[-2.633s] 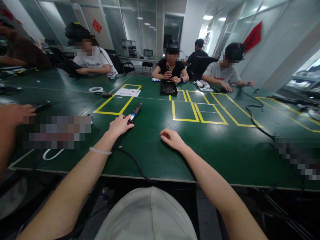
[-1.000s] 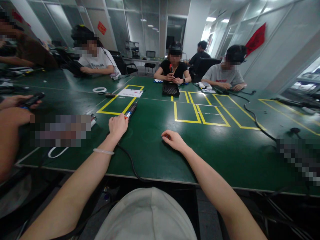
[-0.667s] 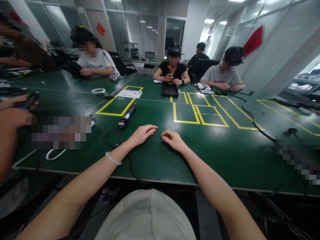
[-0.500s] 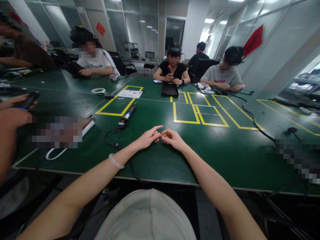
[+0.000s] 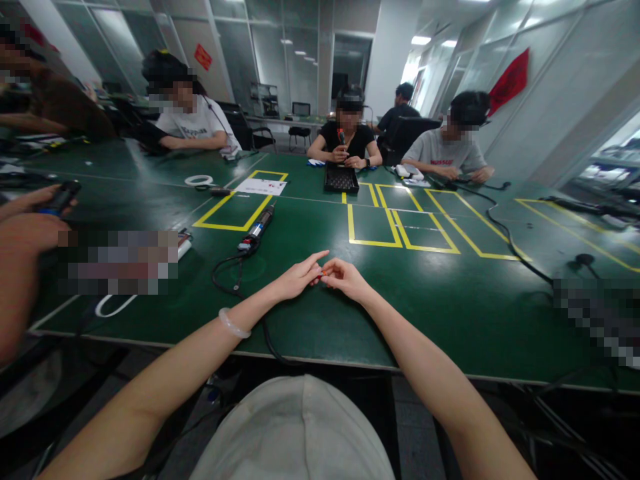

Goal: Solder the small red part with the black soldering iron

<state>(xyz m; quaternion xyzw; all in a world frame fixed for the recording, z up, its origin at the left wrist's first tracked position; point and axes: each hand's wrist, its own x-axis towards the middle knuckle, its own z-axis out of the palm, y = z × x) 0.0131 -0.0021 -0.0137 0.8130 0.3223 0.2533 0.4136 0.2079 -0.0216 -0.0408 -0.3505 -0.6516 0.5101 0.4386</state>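
My left hand (image 5: 299, 277) and my right hand (image 5: 346, 278) meet just above the green table (image 5: 320, 333), fingertips close together. Between them shows a small red-orange piece (image 5: 323, 273), too small and too covered by fingers to name. Thumb and fingers of my right hand pinch it from the right. On the left side, my thumb and bent fingers close on it, while the index finger points forward. A pale bangle circles my left wrist. To the left of my hands lies an electric screwdriver (image 5: 257, 227) with a black cable.
Yellow tape outlines (image 5: 375, 243) mark the table ahead. A paper sheet (image 5: 263, 187) and a white tape roll (image 5: 199, 181) lie farther left. Across sits a person with a black tray (image 5: 341, 179). At the left edge, another person's hand (image 5: 30, 227) holds a dark device.
My hands stay in nearly the same place, with only slight finger movement around the small piece. The view has shifted very slightly.
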